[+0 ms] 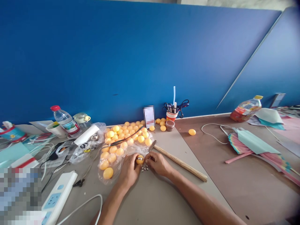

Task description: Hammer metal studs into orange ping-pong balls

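Observation:
My left hand (129,169) is closed around an orange ping-pong ball (140,160), which has shiny metal beads showing in a slot on its near side. Just to the right, my right hand (157,163) has its thumb and fingers pinched together close to the ball. Whatever sits in that pinch is too small to make out. On the table between the hands lie several small metal beads (144,168). Behind my right hand rests a hammer (181,163) with a long wooden handle. A clear plastic bag (117,175) full of orange balls (108,173) spreads out beside my left hand.
A phone (149,117) leans on the blue partition, near a cup of tools (172,115) and a small brown tub (170,126). Bottles (67,122), cables and a white power strip (59,197) crowd the left. Pleated coloured paper (257,147) and a tilted juice bottle (246,109) lie right.

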The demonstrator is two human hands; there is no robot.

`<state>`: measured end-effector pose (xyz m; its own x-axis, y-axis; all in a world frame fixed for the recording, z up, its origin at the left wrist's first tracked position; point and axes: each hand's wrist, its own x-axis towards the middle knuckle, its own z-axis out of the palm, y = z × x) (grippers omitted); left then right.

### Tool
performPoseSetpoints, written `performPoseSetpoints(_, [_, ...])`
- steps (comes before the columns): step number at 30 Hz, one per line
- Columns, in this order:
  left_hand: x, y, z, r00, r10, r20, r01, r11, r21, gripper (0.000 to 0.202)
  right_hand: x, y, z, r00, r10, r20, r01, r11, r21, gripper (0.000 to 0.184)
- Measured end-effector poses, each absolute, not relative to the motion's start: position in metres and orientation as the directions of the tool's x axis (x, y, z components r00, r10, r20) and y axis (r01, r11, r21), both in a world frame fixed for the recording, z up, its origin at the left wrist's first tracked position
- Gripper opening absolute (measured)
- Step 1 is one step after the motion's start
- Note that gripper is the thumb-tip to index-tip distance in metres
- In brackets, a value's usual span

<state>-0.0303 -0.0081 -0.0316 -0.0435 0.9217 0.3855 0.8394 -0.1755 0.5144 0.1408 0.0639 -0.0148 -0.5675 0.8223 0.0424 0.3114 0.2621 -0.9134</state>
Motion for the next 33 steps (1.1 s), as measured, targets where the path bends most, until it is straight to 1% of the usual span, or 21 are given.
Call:
performPoseSetpoints(5, [-0.0302, -0.0093, -0.0304, -0.005, 0.918, 0.397, 0.859, -0.199, 0.471, 0.04, 0.1394, 0.0658, -0.0213, -0.566, 0.824, 0.025, 0.274, 0.216, -0.937, 0.007])
performPoseSetpoints(8, [-0.0296, -0.0098, -0.0288, 0.019, 0.929, 0.369, 0.857, -0.205, 0.472, 0.037, 0.1388, 0.0657, -0.0227, -0.561, 0.828, 0.017, 0.263, 0.198, -0.944, 0.006])
performPoseSetpoints(11, [-0.0289, -0.0097, -0.0281, -0.016, 0.934, 0.358, 0.854, -0.174, 0.49, 0.033, 0.1383, 0.065, -0.0219, -0.555, 0.832, 0.018, 0.234, 0.176, -0.956, 0.005])
performPoseSetpoints(14, [-0.0284, -0.0096, -0.0279, -0.043, 0.921, 0.387, 0.856, -0.166, 0.49, 0.031, 0.1377, 0.0642, -0.0208, -0.551, 0.835, -0.009, 0.212, 0.13, -0.969, 0.004])
performPoseSetpoints(19, [-0.0269, -0.0097, -0.027, -0.056, 0.906, 0.421, 0.857, -0.173, 0.486, 0.027, 0.1365, 0.0639, -0.0214, -0.556, 0.826, -0.088, 0.189, 0.023, -0.982, 0.009])
performPoseSetpoints(24, [-0.0263, -0.0102, -0.0267, -0.049, 0.914, 0.403, 0.853, -0.172, 0.493, 0.025, 0.1357, 0.0637, -0.0193, -0.551, 0.825, -0.127, 0.21, -0.01, -0.978, 0.014])
performPoseSetpoints(27, [-0.0267, -0.0106, -0.0274, -0.04, 0.915, 0.402, 0.858, -0.175, 0.482, 0.026, 0.1353, 0.0632, -0.0189, -0.55, 0.827, -0.12, 0.207, -0.004, -0.978, 0.016])
performPoseSetpoints(30, [-0.0271, -0.0104, -0.0286, -0.035, 0.909, 0.415, 0.86, -0.184, 0.476, 0.027, 0.135, 0.063, -0.02, -0.551, 0.827, -0.113, 0.213, 0.008, -0.977, 0.015])
performPoseSetpoints(33, [-0.0276, -0.0096, -0.0296, -0.042, 0.897, 0.44, 0.849, -0.2, 0.489, 0.029, 0.1345, 0.0623, -0.0199, -0.557, 0.821, -0.129, 0.208, -0.013, -0.978, 0.015])
